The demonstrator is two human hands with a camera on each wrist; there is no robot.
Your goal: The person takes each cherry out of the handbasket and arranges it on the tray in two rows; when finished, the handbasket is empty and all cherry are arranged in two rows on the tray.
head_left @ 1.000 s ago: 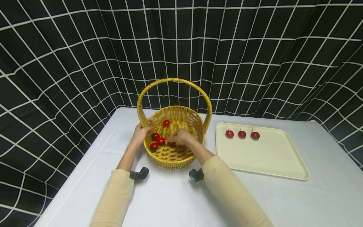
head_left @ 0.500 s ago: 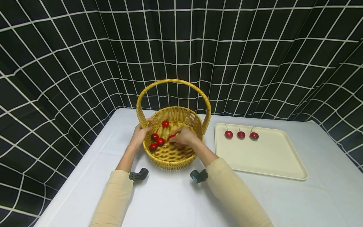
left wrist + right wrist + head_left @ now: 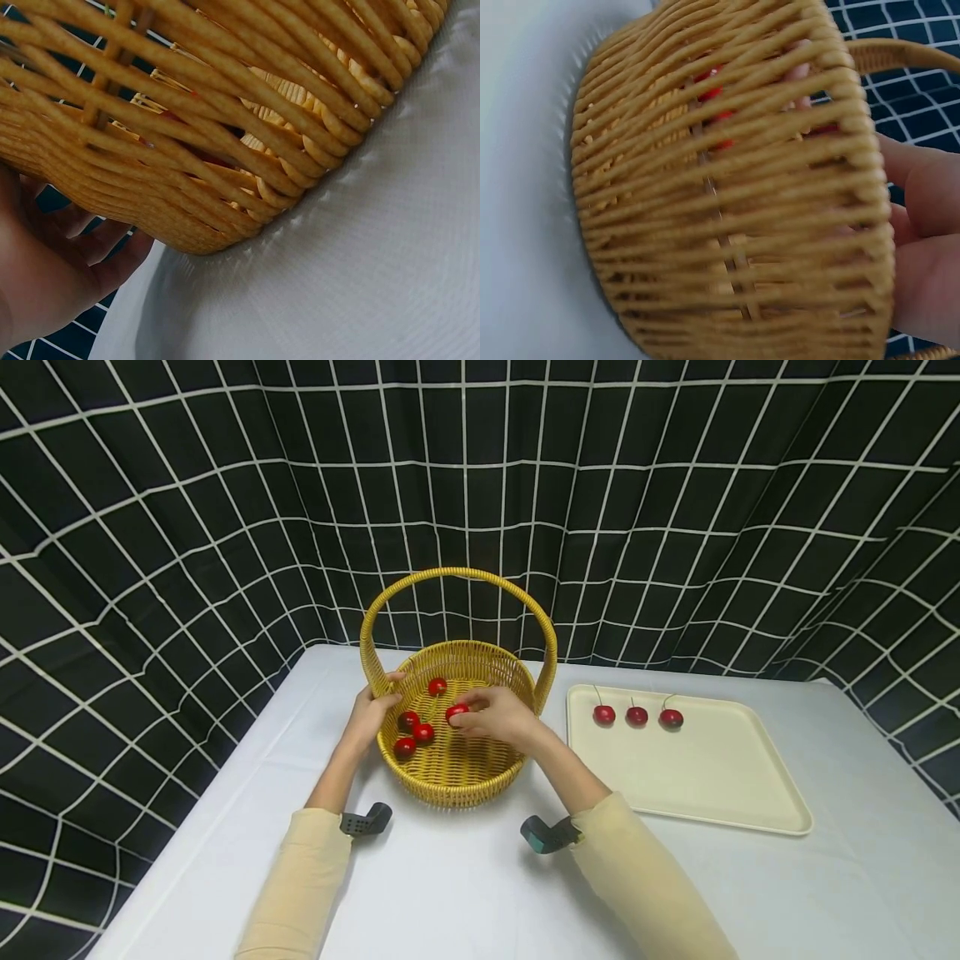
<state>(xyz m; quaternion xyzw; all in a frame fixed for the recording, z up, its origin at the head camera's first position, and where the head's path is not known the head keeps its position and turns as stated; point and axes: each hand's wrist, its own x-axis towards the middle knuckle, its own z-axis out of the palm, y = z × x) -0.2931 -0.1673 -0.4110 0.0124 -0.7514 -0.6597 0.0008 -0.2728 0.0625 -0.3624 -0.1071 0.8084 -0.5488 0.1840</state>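
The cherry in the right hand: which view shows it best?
The head view. There the cherry sits pinched at the right hand's fingertips above the basket floor. The right wrist view shows only red glimpses through the weave; the left wrist view hardly any.

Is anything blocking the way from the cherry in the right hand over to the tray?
The right hand pinches a red cherry inside the yellow wicker basket. The basket's right wall and handle base stand between it and the cream tray.

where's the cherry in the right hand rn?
Head view: the cherry is pinched in the right hand above the middle of the wicker basket, just right of three loose cherries lying near the left hand.
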